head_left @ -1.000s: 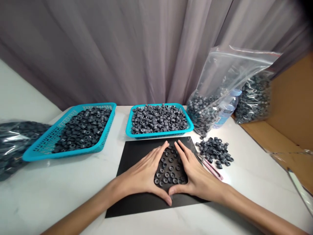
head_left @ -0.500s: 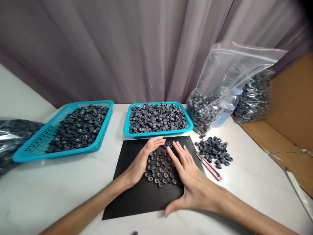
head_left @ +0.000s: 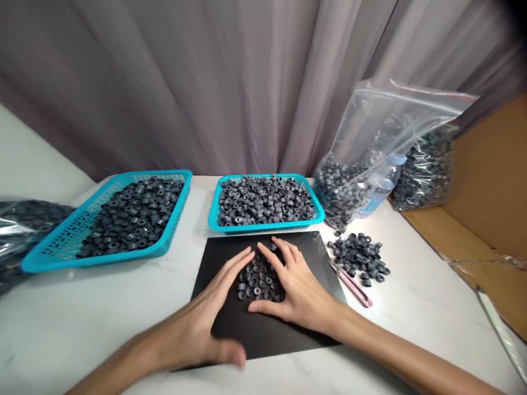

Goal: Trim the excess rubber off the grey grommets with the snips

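Observation:
Small dark grey ring-shaped caps [head_left: 257, 280] lie clustered on a black mat [head_left: 247, 337] in front of me. To the left of the cluster is my left hand [head_left: 206, 312], open, its thumb stretched out toward the mat's near edge. My right hand [head_left: 294, 285] lies open along the cluster's right side, fingers spread and partly covering some caps. Its thumb reaches across the near side of the cluster. Neither hand grips anything.
Two turquoise baskets, one at left [head_left: 164, 241] and one behind the mat [head_left: 267, 226], hold many similar pieces. Right of the mat are pink snips [head_left: 356, 289], a loose pile [head_left: 358, 255], a zip bag [head_left: 346, 181], a water bottle [head_left: 381, 186] and a cardboard box [head_left: 486, 170].
The caps are now bunched closer together. My right hand has shifted left and its thumb has swung in below them. My left hand has come nearer to me, with its thumb spread out.

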A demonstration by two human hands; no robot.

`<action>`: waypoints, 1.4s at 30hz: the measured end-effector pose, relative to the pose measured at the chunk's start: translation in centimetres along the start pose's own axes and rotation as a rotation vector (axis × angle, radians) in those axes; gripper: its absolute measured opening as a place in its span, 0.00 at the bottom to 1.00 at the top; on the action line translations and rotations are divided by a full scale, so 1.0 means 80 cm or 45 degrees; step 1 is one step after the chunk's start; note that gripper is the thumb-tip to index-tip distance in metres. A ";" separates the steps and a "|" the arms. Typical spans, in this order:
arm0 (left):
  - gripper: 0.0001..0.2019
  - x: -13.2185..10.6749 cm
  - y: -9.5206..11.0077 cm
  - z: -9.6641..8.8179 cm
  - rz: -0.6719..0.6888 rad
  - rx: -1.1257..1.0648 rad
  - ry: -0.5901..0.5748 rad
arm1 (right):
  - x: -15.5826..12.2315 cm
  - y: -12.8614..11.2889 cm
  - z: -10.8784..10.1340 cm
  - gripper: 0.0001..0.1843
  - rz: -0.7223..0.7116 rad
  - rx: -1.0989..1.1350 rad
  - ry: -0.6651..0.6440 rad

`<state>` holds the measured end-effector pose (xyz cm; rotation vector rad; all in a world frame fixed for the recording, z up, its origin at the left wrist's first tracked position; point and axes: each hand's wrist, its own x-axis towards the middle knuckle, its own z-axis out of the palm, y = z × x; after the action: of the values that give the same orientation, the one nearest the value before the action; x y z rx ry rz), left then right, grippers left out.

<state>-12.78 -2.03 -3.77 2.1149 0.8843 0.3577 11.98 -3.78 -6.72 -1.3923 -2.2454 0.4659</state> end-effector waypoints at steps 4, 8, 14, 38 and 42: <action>0.74 -0.049 -0.010 0.005 -0.065 0.383 -0.144 | 0.010 -0.011 0.002 0.53 -0.127 -0.045 0.009; 0.72 -0.051 -0.010 0.020 -0.128 0.498 -0.080 | 0.024 -0.022 0.012 0.44 -0.250 -0.103 0.036; 0.52 -0.048 -0.008 0.018 -0.145 0.432 0.181 | 0.036 -0.022 0.023 0.13 -0.386 -0.244 0.028; 0.08 0.032 -0.008 0.008 0.016 0.611 0.324 | 0.026 0.051 0.020 0.22 0.098 -0.385 0.548; 0.15 0.039 -0.025 0.021 0.118 0.775 0.420 | 0.024 0.048 0.015 0.22 0.157 -0.372 0.617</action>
<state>-10.63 0.09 -6.54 2.7112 1.1993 0.5497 13.43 -0.45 -9.28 -1.5882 -1.8847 -0.1625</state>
